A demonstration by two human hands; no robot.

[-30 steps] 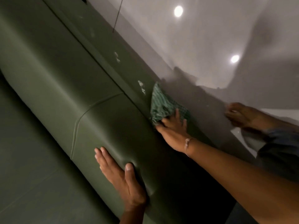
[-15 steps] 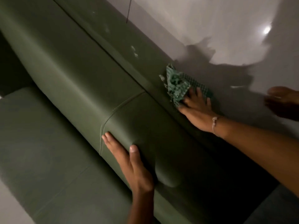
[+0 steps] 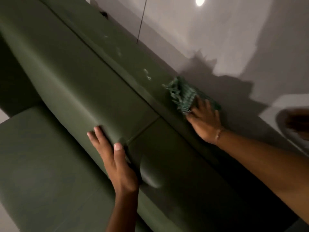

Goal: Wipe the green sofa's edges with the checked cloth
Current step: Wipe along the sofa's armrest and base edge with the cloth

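The green sofa (image 3: 80, 84) runs diagonally across the view, its backrest top toward the upper right. My right hand (image 3: 203, 121) presses the green checked cloth (image 3: 183, 94) flat on the top back edge of the sofa, fingers spread over the bunched fabric. My left hand (image 3: 115, 163) lies palm down on the front face of the back cushion, next to a vertical seam, holding nothing. Pale smudges (image 3: 147, 74) mark the top edge just up-left of the cloth.
A glossy pale floor or wall surface (image 3: 217, 30) lies beyond the sofa back, with a lamp reflection and dark shadows. A bare foot (image 3: 297, 121) shows blurred at the right edge. The seat cushion (image 3: 41, 156) fills the lower left.
My right hand has slid the cloth along the top edge toward the pale smudges. The left hand has shifted up the cushion face to the seam. The view has moved along the sofa.
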